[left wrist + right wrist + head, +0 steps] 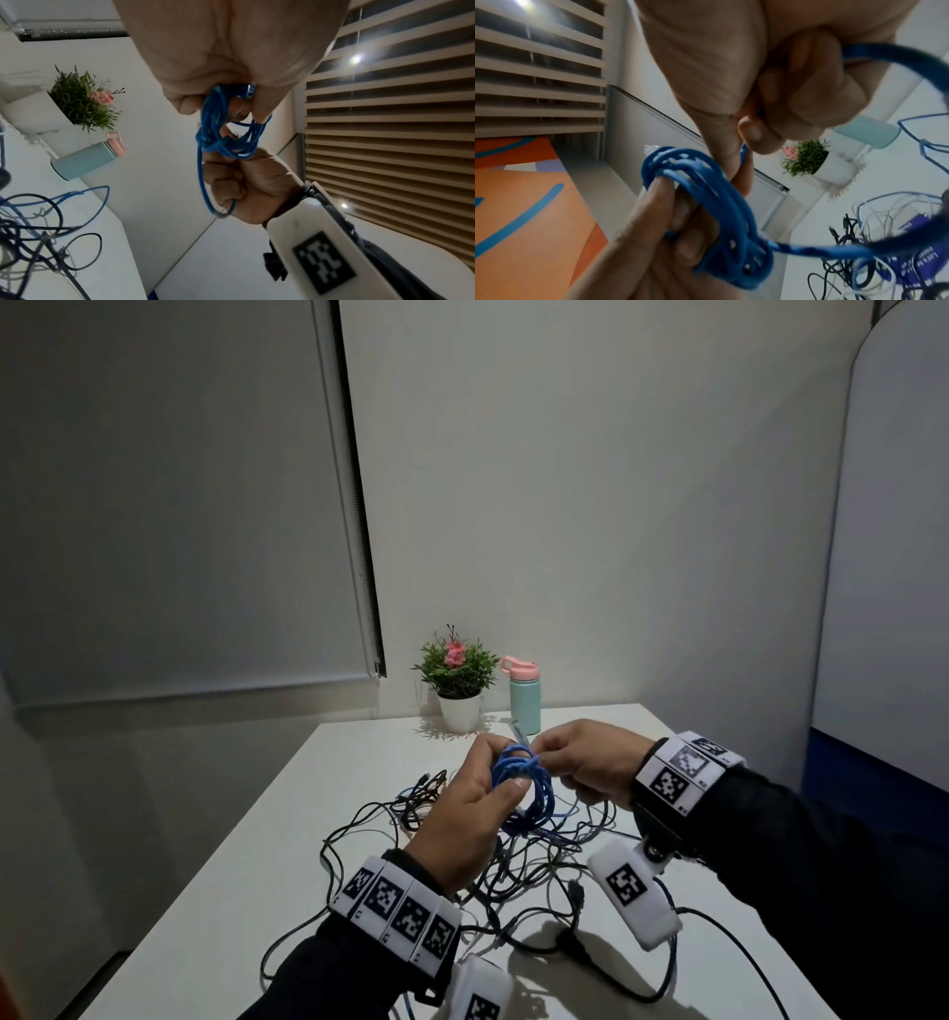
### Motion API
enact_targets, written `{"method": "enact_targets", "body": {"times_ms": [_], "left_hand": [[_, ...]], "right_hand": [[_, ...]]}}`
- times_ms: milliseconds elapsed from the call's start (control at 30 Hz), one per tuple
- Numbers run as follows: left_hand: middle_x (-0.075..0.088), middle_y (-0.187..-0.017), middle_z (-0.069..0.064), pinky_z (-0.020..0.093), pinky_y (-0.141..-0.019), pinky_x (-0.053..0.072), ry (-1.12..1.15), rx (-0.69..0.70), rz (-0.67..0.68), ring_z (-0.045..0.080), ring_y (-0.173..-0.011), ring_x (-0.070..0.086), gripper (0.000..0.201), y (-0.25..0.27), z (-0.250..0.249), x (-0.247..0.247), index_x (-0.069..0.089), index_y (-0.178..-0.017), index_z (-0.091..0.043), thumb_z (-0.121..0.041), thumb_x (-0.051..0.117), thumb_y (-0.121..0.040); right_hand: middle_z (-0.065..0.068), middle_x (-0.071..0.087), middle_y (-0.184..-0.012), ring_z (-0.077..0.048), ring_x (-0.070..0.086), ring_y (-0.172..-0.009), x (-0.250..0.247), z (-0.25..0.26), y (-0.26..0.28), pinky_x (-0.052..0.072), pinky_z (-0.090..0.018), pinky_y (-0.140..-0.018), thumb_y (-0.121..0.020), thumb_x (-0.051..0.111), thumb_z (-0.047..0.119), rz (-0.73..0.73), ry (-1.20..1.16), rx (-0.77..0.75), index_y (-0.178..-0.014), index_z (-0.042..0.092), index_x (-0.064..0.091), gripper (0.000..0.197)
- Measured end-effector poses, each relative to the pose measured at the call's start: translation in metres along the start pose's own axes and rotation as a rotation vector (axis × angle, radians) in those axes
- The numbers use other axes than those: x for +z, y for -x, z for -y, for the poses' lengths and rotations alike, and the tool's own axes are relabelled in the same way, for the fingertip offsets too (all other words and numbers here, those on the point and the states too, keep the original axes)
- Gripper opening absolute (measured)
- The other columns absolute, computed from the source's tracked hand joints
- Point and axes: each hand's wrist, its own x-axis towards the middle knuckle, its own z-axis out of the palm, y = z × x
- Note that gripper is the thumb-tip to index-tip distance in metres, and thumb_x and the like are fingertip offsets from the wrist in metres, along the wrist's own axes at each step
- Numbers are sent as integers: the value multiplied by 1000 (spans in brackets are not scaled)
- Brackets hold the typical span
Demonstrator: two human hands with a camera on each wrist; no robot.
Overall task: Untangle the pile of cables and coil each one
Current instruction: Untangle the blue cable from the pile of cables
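Below the hands, the tabletop [267,814] carries the loose cable pile [513,865]. Held above it, the blue cable coil [518,785] sits in the left hand [462,824], fingers curled through its loops; the right hand [590,762] pinches the tail. Wrap that tail snugly, keeping the loops pinned.

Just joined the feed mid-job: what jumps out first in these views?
A bright blue cable coil is held up between the left hand and the right hand, above the white table. Under it sprawls a tangled pile of black and white cables; a potted green plant and a mint bottle stand behind.
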Motion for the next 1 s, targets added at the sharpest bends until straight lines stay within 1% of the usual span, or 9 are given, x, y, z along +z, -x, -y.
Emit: {"method": "enact_targets", "body": {"times_ms": [133, 233, 367, 533, 633, 767, 867, 933, 1000], "left_hand": [[56, -110, 14, 59, -95, 49, -74, 27, -33, 30, -101, 57, 13, 2, -3, 0, 49, -109, -24, -27, 50, -96], [58, -105, 14, 58, -90, 53, -65, 22, -45, 33, -97, 58, 11, 4, -4, 2, 50, -110, -21, -24, 49, -100], [68, -88, -11, 34, -67, 60, 69, -19, -92, 12, -82, 66, 11, 1, -2, -1, 54, -113, -21, -16, 47, -106], [64, -80, -10, 19, -61, 47, 264, -90, -247, 8, -71, 53, 18, -12, 5, -20, 64, -109, -28, -17, 50, -104], [66, -87, -5, 24, -66, 49, 227, -115, -203, 5, -75, 57, 14, -14, 8, -20, 66, -105, -35, -29, 56, -97], [60, -89, 2, 35, -66, 56, 84, -177, -211, 11, -74, 56, 13, -13, 8, -11, 60, -106, -36, -26, 50, -105], [61, -105, 11, 47, -74, 60, 29, -216, -225, 25, -82, 62, 7, -10, 8, -9, 54, -109, -28, -26, 48, -106], [60, -108, 13, 56, -82, 59, 24, -217, -244, 36, -91, 65, 7, -9, 9, -4, 52, -110, -25, -23, 47, -106], [63, -108, 12, 55, -83, 59, 46, -211, -268, 35, -95, 66, 9, -10, 9, 1, 54, -112, -26, -21, 49, -105]], "right_hand": [[5, 31, -48, -11, 18, -43, 1, 1, -3, 18, -19, -39, -82, 78, 25, 137, 53, 57, -99, 5, 70, 27], [5, 31, -48, -12, 18, -44, -2, 4, -3, 18, -20, -41, -82, 78, 25, 182, 92, 62, -90, 7, 72, 21], [3, 37, -50, -12, 22, -44, -8, 8, -3, 21, -20, -41, -84, 76, 29, 218, 191, 75, -73, 11, 66, 23], [6, 43, -50, -11, 31, -43, -33, -8, -2, 25, -20, -43, -80, 79, 21, 155, 140, 48, -80, 14, 66, 15], [3, 50, -57, -12, 38, -49, -36, -15, -3, 33, -22, -47, -82, 78, 25, -4, 269, -99, -76, 21, 70, 11], [6, 68, -85, -5, 57, -74, -34, -7, -3, 45, -22, -74, -88, 72, 26, -247, 275, -331, -99, 21, 72, 12], [10, 63, -73, -8, 53, -66, -34, 14, 14, 43, -26, -69, -92, 67, 22, -436, 212, -499, -93, 16, 72, 8], [12, 61, -62, -1, 50, -55, -22, 26, 32, 41, -19, -58, -91, 68, 29, -284, 324, -557, -86, 19, 74, 13], [9, 67, -68, -1, 55, -55, 2, 31, 47, 42, -17, -54, -92, 65, 38, -67, 584, -538, -89, 21, 76, 20]]}}
